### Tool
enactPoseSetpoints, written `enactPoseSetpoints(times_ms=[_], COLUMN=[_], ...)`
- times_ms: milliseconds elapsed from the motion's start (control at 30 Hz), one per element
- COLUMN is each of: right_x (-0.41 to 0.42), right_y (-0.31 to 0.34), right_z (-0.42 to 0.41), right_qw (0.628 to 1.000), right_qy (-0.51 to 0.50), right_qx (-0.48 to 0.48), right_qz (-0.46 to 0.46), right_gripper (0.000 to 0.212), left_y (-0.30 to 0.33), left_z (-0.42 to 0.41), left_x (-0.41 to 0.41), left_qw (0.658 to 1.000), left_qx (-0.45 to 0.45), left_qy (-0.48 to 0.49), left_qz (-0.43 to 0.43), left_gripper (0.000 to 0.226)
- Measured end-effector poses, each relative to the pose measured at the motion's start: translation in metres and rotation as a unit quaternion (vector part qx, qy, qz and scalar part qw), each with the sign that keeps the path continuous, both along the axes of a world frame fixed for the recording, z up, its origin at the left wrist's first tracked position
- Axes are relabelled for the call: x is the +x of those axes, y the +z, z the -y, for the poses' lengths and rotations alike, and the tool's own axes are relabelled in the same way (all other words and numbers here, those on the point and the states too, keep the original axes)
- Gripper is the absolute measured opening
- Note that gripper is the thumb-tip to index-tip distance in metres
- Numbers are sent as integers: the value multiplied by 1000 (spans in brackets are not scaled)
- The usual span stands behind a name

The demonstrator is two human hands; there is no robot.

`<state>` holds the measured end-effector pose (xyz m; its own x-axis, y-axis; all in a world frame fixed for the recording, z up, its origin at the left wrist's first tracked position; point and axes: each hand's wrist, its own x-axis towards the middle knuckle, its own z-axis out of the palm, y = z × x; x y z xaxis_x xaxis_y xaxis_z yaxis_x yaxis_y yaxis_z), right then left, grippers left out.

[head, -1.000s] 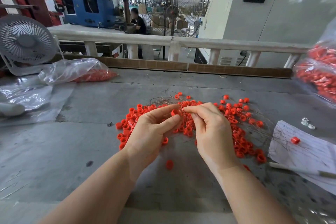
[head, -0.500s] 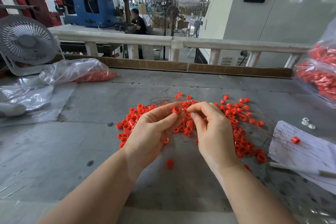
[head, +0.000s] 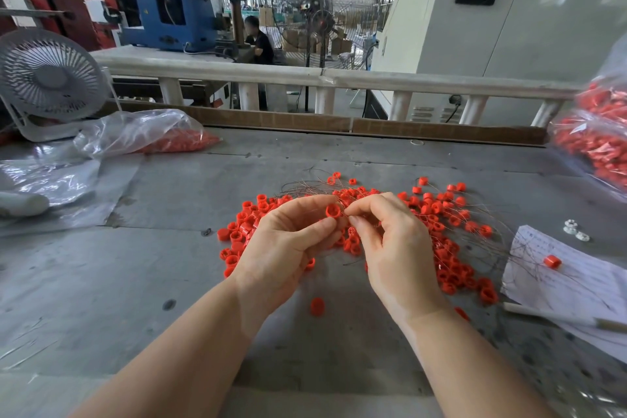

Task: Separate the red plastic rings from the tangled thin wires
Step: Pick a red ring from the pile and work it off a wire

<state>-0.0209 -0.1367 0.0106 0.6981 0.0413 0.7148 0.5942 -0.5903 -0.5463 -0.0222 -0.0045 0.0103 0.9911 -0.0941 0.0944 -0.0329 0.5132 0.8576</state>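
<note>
Bright, even daylight from rear windows; soft shadows under forearms, glare on the crumpled clear plastic bag [head: 135, 132], wide-angle bending at edges.

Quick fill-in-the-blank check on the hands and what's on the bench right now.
1. The left hand pinches one red plastic ____.
2. The right hand pinches a thin ____ beside it.
3. One red ring lies on the white handwritten ____ at right.
4. The small white desk fan stands at the bench's far ____.

Missing: ring; wire; paper; left
</note>
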Motion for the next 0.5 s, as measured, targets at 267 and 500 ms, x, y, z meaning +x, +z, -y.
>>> enactPoseSetpoints(times_ms=[267,500], right_x=[0,2], right_y=[1,-2], right_z=[0,0], right_qw=[1000,999], right_qy=[4,7], right_qx=[-2,17], right_qz=[7,27], right_gripper=[10,13], left_y=[-1,-2], left_z=[-1,-1], left_x=[0,1], left_qw=[1000,999], left_qx=[7,26], left_qy=[9,20], left_qz=[10,12], left_gripper=[24,25])
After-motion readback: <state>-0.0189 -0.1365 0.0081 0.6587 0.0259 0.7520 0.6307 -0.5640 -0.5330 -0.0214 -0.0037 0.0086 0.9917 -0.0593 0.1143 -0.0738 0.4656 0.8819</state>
